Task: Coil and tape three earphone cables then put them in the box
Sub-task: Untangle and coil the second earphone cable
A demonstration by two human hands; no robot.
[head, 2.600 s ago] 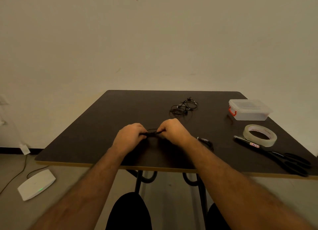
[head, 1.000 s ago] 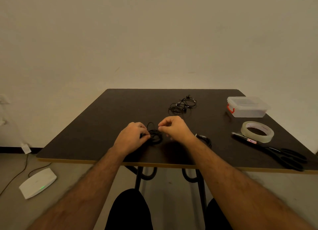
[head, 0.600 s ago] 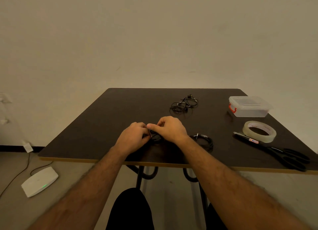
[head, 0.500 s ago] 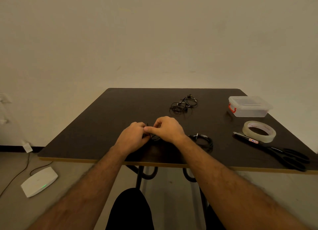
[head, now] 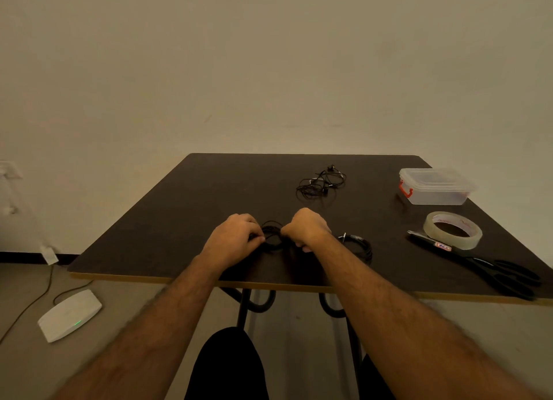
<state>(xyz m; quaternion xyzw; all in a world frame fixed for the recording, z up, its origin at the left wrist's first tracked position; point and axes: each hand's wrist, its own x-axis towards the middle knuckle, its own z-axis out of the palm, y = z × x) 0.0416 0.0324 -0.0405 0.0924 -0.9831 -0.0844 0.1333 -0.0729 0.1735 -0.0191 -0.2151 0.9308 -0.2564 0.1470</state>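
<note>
A black earphone cable (head: 271,237) sits as a small coil on the dark table (head: 185,208) between my two hands. My left hand (head: 232,241) pinches the coil's left side and my right hand (head: 306,229) grips its right side with curled fingers. A second coiled black cable (head: 359,245) lies just right of my right wrist. A third, tangled cable (head: 321,183) lies farther back in the middle. The clear plastic box (head: 435,187) with a red latch stands lidded at the far right. A roll of clear tape (head: 453,230) lies in front of it.
Black scissors (head: 490,268) lie along the right edge next to the tape. The table's front edge runs just below my wrists. On the floor at the left lies a white device (head: 68,314) with a green light and a cord.
My right hand moved off the coil's top to its right side, so the hands have drawn slightly apart and the coil shows between them. My left hand kept its pinch.
</note>
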